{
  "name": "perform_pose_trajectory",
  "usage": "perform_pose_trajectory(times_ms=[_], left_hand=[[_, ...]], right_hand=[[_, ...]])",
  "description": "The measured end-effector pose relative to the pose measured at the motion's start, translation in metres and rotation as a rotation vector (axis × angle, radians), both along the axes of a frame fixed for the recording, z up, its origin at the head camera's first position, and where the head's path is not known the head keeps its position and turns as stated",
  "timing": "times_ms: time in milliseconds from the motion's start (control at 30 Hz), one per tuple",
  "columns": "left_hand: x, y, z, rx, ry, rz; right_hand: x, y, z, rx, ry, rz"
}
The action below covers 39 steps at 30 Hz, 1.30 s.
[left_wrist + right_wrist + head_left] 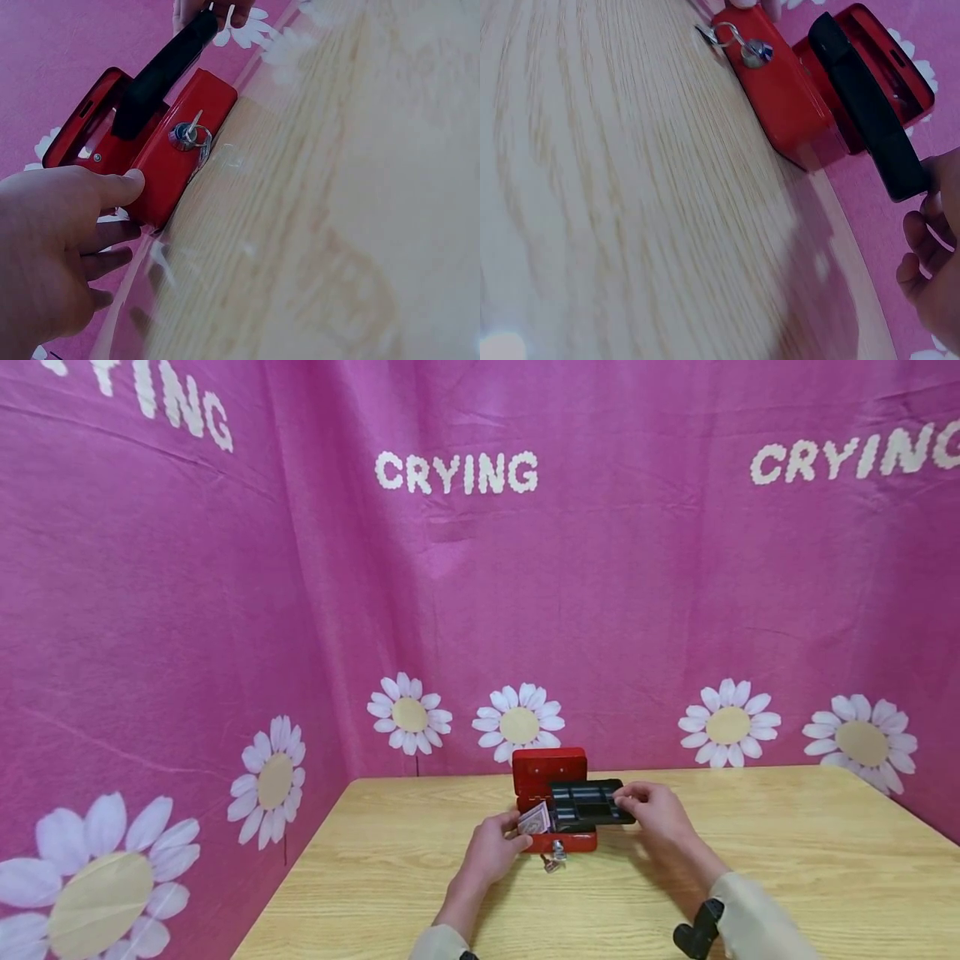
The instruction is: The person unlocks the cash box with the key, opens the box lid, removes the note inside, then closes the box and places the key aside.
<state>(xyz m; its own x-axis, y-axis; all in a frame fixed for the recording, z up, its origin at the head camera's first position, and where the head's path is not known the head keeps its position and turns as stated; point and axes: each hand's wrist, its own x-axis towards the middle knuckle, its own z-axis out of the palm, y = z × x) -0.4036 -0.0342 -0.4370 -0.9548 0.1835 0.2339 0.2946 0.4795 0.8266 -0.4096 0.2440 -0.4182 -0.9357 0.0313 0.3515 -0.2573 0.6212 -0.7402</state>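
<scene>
A small red cash box (573,842) stands on the table with its lid (550,768) raised. My left hand (492,850) holds the box at its left end, thumb on the front corner. Between finger and thumb, my right hand (660,814) pinches the right end of a black compartment tray (592,802). The tray is tilted and lifted above the box, its right end sticking out past the box's side. Paper notes (535,820) show inside the box at the left. A key (196,120) is in the front lock, with a key ring hanging from it.
The light wooden table (360,893) runs back to a pink cloth (615,610) printed with daisies and lettering. More of this cloth hangs along the left side. A black wrist device (699,929) sits at the right sleeve.
</scene>
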Motion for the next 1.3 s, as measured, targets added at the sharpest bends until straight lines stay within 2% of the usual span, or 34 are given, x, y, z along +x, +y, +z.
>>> perform_pose_trajectory(times_ms=[233, 600, 867, 1133, 1300], left_hand=[[-0.001, 0.0, -0.001, 0.006, -0.012, 0.004], [-0.002, -0.002, -0.002, -0.012, 0.016, 0.005], [0.001, 0.0, -0.001, -0.008, -0.006, 0.0], [0.0, 0.0, -0.002, -0.011, 0.011, -0.005], [-0.001, 0.0, -0.003, -0.012, 0.004, -0.002]], right_hand=[[0.001, 0.013, -0.001, 0.036, 0.018, -0.002], [0.004, 0.025, -0.005, 0.011, 0.008, -0.027], [0.005, 0.038, -0.012, 0.001, -0.019, -0.069], [0.009, 0.05, -0.009, 0.039, -0.017, -0.052], [0.009, 0.057, -0.008, 0.07, -0.02, -0.071]])
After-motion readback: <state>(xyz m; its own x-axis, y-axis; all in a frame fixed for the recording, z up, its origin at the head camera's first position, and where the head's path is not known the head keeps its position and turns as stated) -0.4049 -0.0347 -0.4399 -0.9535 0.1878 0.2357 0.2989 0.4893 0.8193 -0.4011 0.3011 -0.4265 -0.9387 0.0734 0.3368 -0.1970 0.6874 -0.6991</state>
